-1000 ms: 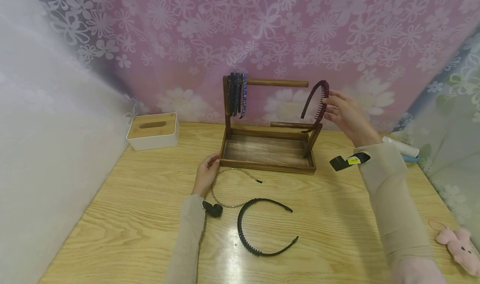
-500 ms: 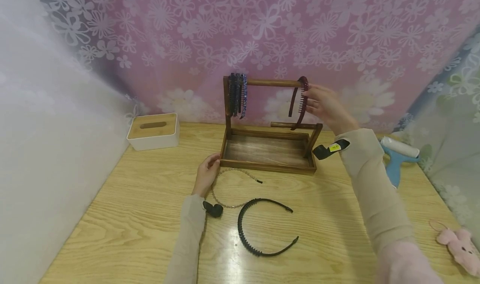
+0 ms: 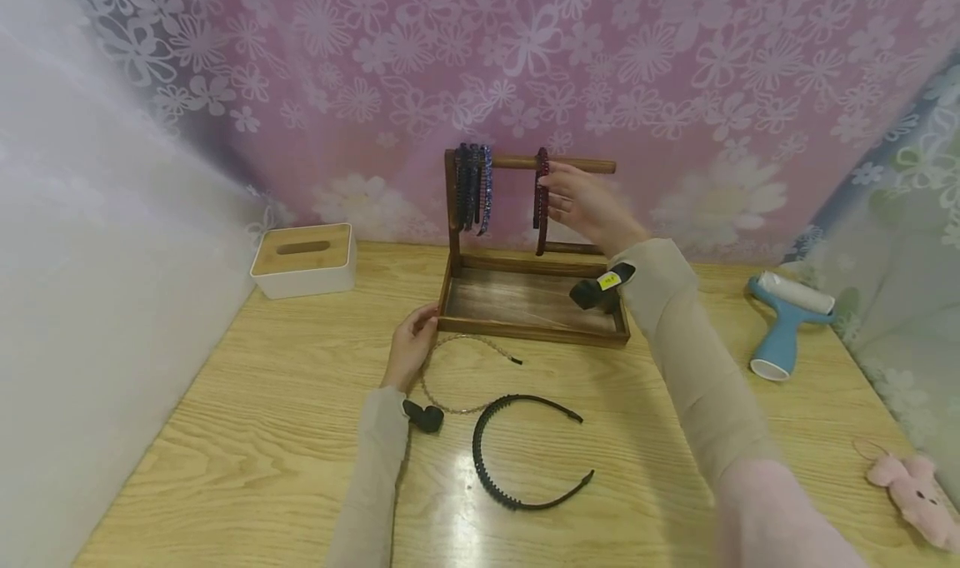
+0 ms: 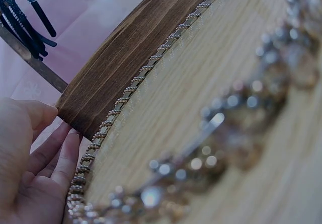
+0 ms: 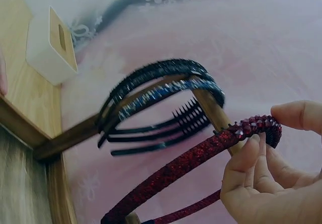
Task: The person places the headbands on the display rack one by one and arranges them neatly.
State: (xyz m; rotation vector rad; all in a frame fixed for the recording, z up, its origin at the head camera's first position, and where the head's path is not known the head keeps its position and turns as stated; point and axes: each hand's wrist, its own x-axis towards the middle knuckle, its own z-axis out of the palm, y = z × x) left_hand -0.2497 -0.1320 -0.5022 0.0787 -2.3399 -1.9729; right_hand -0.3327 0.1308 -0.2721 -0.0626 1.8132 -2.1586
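My right hand [image 3: 585, 206] pinches a dark red headband [image 5: 186, 164] with faceted beads along its top, which straddles the upper bar of a wooden rack [image 3: 525, 331]. Several dark headbands, with a glittery blue headband [image 3: 486, 191] outermost, hang at that bar's left end. My left hand [image 3: 411, 347] holds the front left corner of the rack's tray between thumb and fingers, as the left wrist view shows closely. Beside that hand a beaded headband [image 4: 135, 85] lies on the table. Nearer the front lies a black toothed headband [image 3: 480, 455].
A white tissue box [image 3: 303, 283] with a wooden lid stands at the back left. On the right lie a blue-handled lint roller [image 3: 782, 335] and a pink plush toy [image 3: 915, 497]. A pink floral curtain [image 3: 375, 68] hangs behind the table.
My right hand has carried the red headband leftward, from beyond the upper bar's free end to partway along the bar. My left hand has stayed at the tray corner.
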